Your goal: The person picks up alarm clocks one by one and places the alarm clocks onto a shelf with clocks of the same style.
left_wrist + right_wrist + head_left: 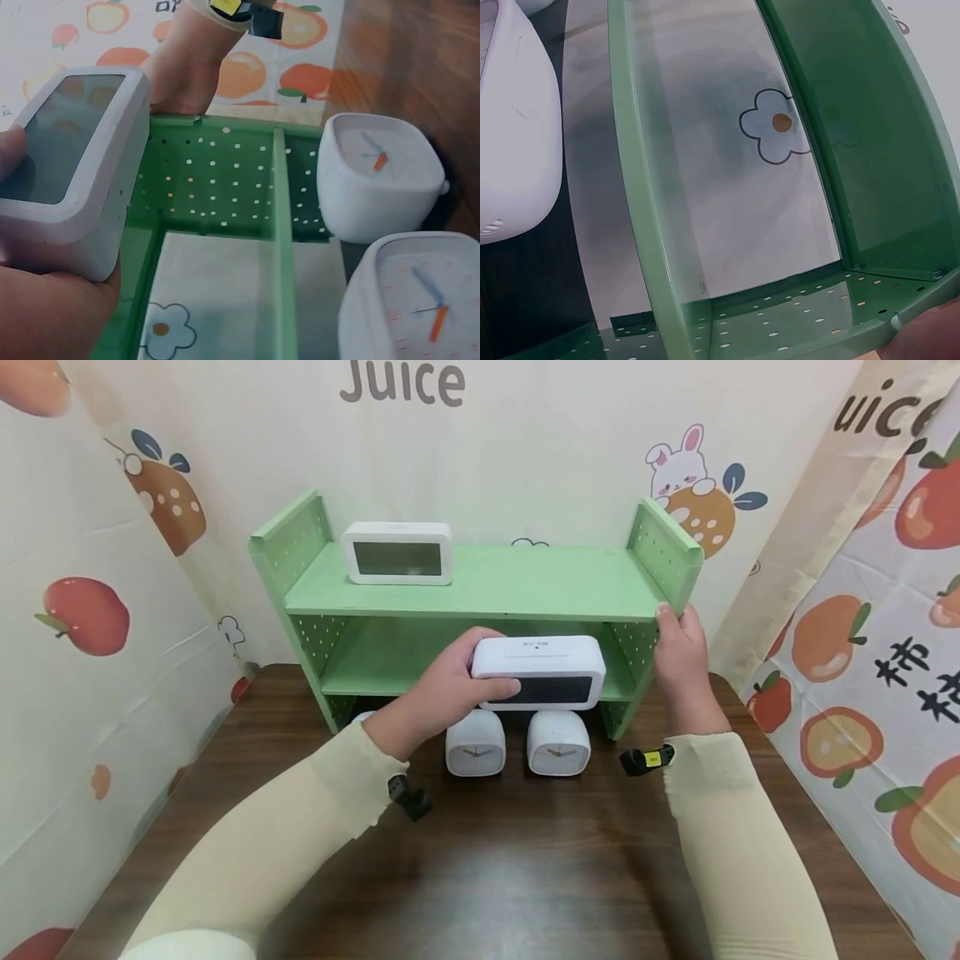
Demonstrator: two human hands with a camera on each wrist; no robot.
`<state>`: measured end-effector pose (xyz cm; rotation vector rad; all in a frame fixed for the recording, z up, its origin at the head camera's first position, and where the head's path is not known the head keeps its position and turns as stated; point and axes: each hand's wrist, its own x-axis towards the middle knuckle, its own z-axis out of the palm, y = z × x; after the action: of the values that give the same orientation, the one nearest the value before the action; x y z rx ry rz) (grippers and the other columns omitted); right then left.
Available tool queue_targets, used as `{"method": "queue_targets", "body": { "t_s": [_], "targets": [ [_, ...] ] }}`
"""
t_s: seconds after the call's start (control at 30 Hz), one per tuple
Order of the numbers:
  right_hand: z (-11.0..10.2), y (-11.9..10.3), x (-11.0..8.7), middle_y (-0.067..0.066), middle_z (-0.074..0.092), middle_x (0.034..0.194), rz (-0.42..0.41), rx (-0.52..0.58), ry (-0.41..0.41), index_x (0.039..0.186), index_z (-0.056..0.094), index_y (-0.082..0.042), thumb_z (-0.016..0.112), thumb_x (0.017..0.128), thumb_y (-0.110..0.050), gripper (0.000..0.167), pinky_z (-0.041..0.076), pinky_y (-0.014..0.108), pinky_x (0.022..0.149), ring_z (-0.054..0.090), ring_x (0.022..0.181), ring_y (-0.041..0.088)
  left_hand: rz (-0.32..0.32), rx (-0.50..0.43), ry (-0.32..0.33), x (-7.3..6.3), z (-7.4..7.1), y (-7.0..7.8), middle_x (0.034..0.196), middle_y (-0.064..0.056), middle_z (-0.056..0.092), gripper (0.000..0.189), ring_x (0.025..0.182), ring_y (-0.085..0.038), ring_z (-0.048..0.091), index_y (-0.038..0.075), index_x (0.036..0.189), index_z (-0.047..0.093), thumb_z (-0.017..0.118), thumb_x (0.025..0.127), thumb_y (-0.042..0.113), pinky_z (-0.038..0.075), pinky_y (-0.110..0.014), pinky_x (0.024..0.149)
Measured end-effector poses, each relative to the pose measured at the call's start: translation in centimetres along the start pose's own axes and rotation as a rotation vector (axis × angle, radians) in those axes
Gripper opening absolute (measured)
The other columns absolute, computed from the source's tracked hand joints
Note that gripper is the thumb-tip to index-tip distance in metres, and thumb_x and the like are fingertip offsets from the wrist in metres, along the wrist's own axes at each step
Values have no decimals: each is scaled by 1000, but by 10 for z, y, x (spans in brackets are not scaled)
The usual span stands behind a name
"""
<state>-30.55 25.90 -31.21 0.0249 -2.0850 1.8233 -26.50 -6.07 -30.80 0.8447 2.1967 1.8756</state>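
My left hand [453, 681] holds a white digital clock [540, 652] in front of the shelf, thumb over its dark screen. In the left wrist view, this digital clock [97, 217] is tilted, its screen facing up. My right hand [681, 652] grips the right side panel of a green two-tier shelf [517, 585]; only a bit of that hand [930, 334] shows in the right wrist view. Another white digital clock [397, 531] stands on the top tier's left part. On the table before the shelf stand two small white analog clocks [476, 747] [558, 747].
A further white object [363, 717] peeks out behind my left wrist, mostly hidden. Under everything lies a dark wooden table [480, 877]. Fruit-printed cloth [525, 460] hangs behind the shelf and along both sides. The shelf's side panels [300, 531] rise above its top tier.
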Motion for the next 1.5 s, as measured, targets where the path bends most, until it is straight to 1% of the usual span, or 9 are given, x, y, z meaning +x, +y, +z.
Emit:
{"method": "queue_targets", "body": {
  "t_s": [0.2,0.33,0.43,0.63,0.73,0.87,1.17,1.37,1.5],
  "targets": [
    [0,0,0,12,44,150,-18,7,3,157,36,-9,34,112,-37,53,27,40,119,39,138,20,-7,25,-8,10,-3,11,130,-6,63,52,108,-25,61,7,136,50,77,92,13,51,-40,89],
    [-1,0,0,10,44,150,-8,-10,-3,157,36,-12,33,112,-39,53,28,46,118,39,138,20,-21,28,-21,18,-3,18,129,-4,63,52,109,-23,61,8,137,50,77,93,14,50,-38,89],
    [-3,0,0,10,45,150,2,5,-2,158,36,-14,33,112,-40,53,28,50,118,41,137,21,-11,23,-37,25,-4,24,128,-5,64,50,107,-24,61,7,136,50,77,93,12,49,-37,86],
    [-4,0,-1,10,46,149,3,11,4,157,36,-14,34,112,-39,52,31,47,117,44,135,21,-8,59,-67,39,-5,39,129,-2,63,51,105,-25,59,10,136,50,77,93,17,48,-37,80],
    [-5,0,-1,11,47,147,9,18,0,157,36,-14,34,111,-39,52,33,46,116,46,134,22,-8,54,-74,45,-7,45,128,-3,63,50,105,-24,59,10,135,49,77,93,17,49,-37,80],
    [-5,-1,0,9,49,143,7,40,3,156,37,-14,36,111,-39,51,34,45,115,47,132,22,7,37,-67,55,-8,54,127,-4,63,50,105,-24,59,9,135,49,76,93,16,48,-37,80],
    [-4,-1,-1,4,53,134,-13,32,27,153,42,-10,36,111,-36,49,37,38,111,49,125,15,-14,38,-23,77,-17,69,130,-4,62,53,114,-21,59,9,138,48,76,93,17,46,-36,96],
    [-2,-1,0,6,52,137,-20,-2,20,154,41,-9,35,112,-36,50,36,39,111,48,127,17,-51,78,-26,90,-24,73,133,-2,60,54,117,-21,57,11,139,48,76,93,21,46,-35,97],
    [0,-1,1,8,49,142,-15,-30,13,155,38,-10,33,112,-38,52,34,39,112,45,130,18,-66,125,-18,99,-30,76,133,0,57,55,115,-20,54,14,139,46,75,95,27,46,-35,92]
  ]
}}
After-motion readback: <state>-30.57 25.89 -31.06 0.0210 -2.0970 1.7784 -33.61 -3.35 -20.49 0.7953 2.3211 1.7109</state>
